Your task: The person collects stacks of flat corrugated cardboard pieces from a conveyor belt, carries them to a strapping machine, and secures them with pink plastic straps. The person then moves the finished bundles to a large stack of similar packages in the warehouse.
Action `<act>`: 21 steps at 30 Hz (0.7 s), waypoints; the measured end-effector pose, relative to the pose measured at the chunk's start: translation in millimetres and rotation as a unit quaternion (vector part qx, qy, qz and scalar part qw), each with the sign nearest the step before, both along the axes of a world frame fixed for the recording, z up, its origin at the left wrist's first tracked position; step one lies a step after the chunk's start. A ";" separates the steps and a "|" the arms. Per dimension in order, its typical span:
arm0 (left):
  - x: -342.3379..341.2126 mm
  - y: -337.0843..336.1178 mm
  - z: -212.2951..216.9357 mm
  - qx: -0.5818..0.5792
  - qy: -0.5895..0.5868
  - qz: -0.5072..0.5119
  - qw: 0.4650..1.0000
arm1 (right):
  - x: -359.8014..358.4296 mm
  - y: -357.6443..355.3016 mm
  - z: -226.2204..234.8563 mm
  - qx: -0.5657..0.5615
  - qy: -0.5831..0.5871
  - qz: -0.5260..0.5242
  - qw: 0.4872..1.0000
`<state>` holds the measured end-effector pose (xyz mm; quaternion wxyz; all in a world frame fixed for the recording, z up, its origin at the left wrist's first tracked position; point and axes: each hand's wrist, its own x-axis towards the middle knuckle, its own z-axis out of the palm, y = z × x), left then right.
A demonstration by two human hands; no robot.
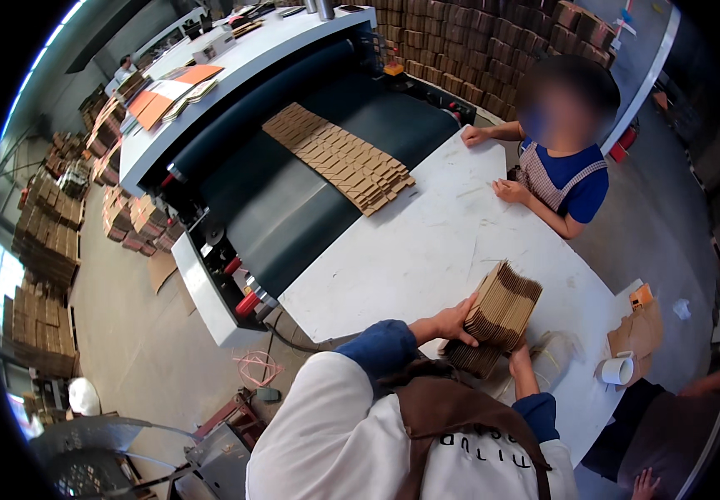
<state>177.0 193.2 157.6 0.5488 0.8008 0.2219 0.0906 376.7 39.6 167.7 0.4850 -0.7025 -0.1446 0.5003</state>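
Observation:
A thick bundle of folded brown cardboard pieces (506, 307) is between my hands at the near edge of the white table. My left hand (451, 323) grips its left side, thumb and fingers against the cardboard edges. My right hand (522, 363) is closed at its near right lower corner, with the fingers partly hidden. Below the bundle, close to my apron, more stacked cardboard (471, 358) shows, partly covered. On the dark conveyor belt (285, 217), overlapping rows of flat cardboard pieces (339, 158) stretch down onto the table's edge.
Across the white table (410, 267) a co-worker in a blue shirt (561, 171) rests both hands on its edge. A white mug (617, 369) and brown paper (639, 329) lie to the right. Another person (668, 433) is at lower right. Cardboard stacks (460, 50) line the back.

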 end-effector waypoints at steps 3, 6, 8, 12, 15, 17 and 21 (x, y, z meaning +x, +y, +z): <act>-0.8 10.5 -3.2 -0.008 -0.029 -0.045 0.999 | 7.9 -5.2 5.9 -0.003 0.001 0.008 1.000; 7.3 28.7 22.1 -0.085 -0.104 -0.141 0.981 | 11.0 -1.0 15.9 0.021 -0.012 -0.026 0.999; 7.0 32.1 30.0 -0.141 -0.095 -0.171 0.970 | 5.9 -6.3 22.3 0.053 -0.041 -0.033 0.997; 11.1 42.4 25.8 -0.268 -0.062 -0.172 0.946 | 19.0 -5.4 26.9 0.004 -0.117 0.029 0.993; 16.1 55.1 20.3 -0.223 0.006 -0.189 0.956 | 25.5 1.0 36.6 0.004 -0.110 0.040 0.993; 18.5 59.2 33.0 -0.255 0.016 -0.197 0.946 | 27.0 -2.1 40.4 -0.004 -0.101 0.044 0.994; 16.0 70.1 70.3 -0.318 0.135 -0.153 0.926 | 15.1 6.7 66.1 -0.008 -0.091 0.051 0.995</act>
